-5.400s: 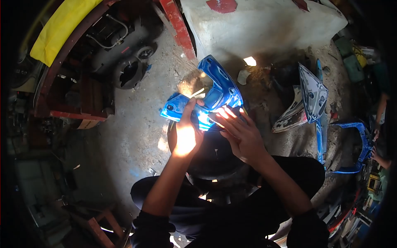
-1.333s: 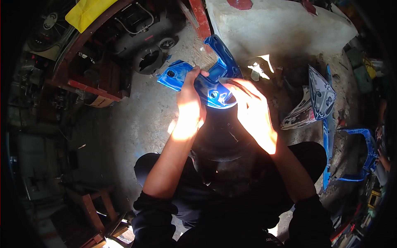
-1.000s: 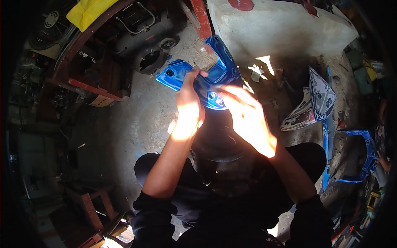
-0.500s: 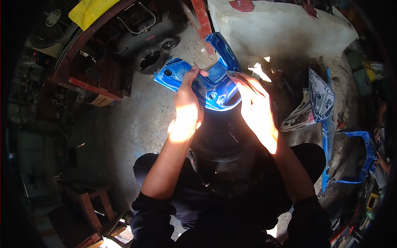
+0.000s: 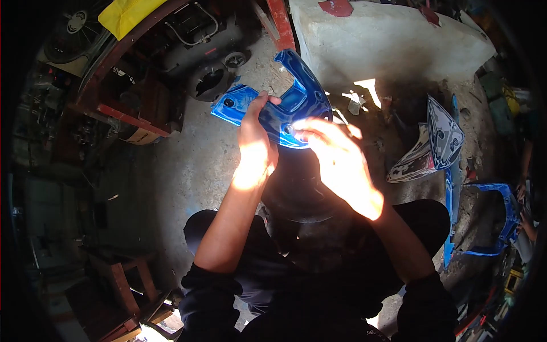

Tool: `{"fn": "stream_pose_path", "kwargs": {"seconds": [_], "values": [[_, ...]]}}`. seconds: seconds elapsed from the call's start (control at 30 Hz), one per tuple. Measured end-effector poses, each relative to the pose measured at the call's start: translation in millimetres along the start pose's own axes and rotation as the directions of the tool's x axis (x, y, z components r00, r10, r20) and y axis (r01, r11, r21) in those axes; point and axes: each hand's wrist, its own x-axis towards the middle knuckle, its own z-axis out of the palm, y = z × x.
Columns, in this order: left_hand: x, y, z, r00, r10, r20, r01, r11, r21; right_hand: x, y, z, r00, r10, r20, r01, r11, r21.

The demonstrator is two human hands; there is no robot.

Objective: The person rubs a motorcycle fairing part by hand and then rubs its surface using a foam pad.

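Note:
A glossy blue motorcycle fairing panel (image 5: 265,117), with a curved arm rising at its right side and round holes in it, is held up in front of me. My left hand (image 5: 255,131) grips its lower left part, the thumb over the front face. My right hand (image 5: 339,157) is at the panel's lower right, its bent fingers drawn together against the surface near a hole. Sunlight washes out that hand, so whatever its fingertips hold is not clear. Below the panel, a dark round object (image 5: 302,194) stands between my knees.
To the right, a grey-and-white patchy panel (image 5: 444,134) leans by a long blue strip (image 5: 449,228). Another person's hand (image 5: 529,228) is by a blue frame-shaped panel (image 5: 504,214). A whitish block (image 5: 387,43) stands ahead; a dark tank (image 5: 199,51) lies left of it.
My right hand has slid down and left from the panel's right edge to near the lower hole. The panel has tilted slightly; my left hand keeps its grip.

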Motion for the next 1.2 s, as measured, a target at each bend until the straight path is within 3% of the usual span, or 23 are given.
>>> {"fn": "stream_pose_path", "kwargs": {"seconds": [0.07,0.13,0.27,0.33,0.37,0.4,0.5,0.53,0.67,0.73,0.8,0.87,0.93,1.0,1.07,1.13,1.2], "values": [[-1,3,4,0.999,-0.033,-0.016,0.032,0.999,-0.037,3,2,-7,0.984,0.056,-0.168,-0.090,0.974,-0.206],[3,2,-2,1.000,-0.024,0.000,0.024,0.998,-0.059,-2,8,-4,0.992,-0.061,-0.106,0.033,0.966,-0.255],[10,4,-11,1.000,-0.025,0.007,0.026,0.997,-0.076,-6,-9,1,0.992,-0.124,-0.010,0.121,0.983,-0.135],[8,4,-7,1.000,-0.014,-0.020,0.012,0.996,-0.087,2,-2,-5,0.995,-0.014,-0.095,-0.012,0.963,-0.268],[8,4,-4,0.999,0.007,-0.048,-0.012,0.995,-0.101,5,-7,-10,0.988,0.094,-0.126,-0.122,0.964,-0.235],[7,5,-4,0.999,0.008,-0.047,-0.013,0.995,-0.103,4,-8,-7,0.988,0.092,-0.125,-0.120,0.964,-0.237],[7,8,-6,0.998,0.003,-0.064,-0.009,0.996,-0.088,-5,-14,0,0.992,-0.118,-0.037,0.108,0.973,-0.205],[8,8,-9,0.999,-0.007,-0.043,0.003,0.995,-0.101,-10,-13,9,0.994,-0.092,-0.059,0.081,0.982,-0.170],[3,7,2,0.996,0.010,-0.092,-0.021,0.993,-0.120,-8,8,9,0.992,0.081,-0.096,-0.115,0.896,-0.429],[8,2,-5,0.997,0.007,-0.074,-0.016,0.991,-0.132,-4,3,6,0.995,0.072,-0.064,-0.089,0.941,-0.327],[12,1,-7,0.998,0.008,-0.057,-0.016,0.989,-0.144,-10,-10,12,0.997,-0.069,0.024,0.073,0.959,-0.273],[10,-2,-8,0.999,-0.029,-0.015,0.026,0.986,-0.166,-11,-6,15,0.993,-0.106,0.055,0.116,0.961,-0.251],[5,-2,-2,0.998,-0.029,-0.052,0.020,0.987,-0.158,-5,1,10,0.998,0.043,-0.037,-0.054,0.919,-0.392],[2,3,6,0.993,-0.005,-0.121,-0.013,0.988,-0.151,-4,12,5,0.997,0.072,0.003,-0.059,0.837,-0.545],[8,-3,-3,0.996,-0.008,-0.092,-0.006,0.988,-0.154,-6,0,11,0.999,0.045,0.030,-0.031,0.934,-0.356],[10,-4,-6,0.997,-0.011,-0.071,0.000,0.988,-0.155,-13,-3,17,0.992,-0.101,0.074,0.122,0.921,-0.371],[9,-4,-8,0.998,-0.031,-0.061,0.023,0.992,-0.127,-10,1,12,0.999,-0.018,0.038,0.029,0.946,-0.324]]}}
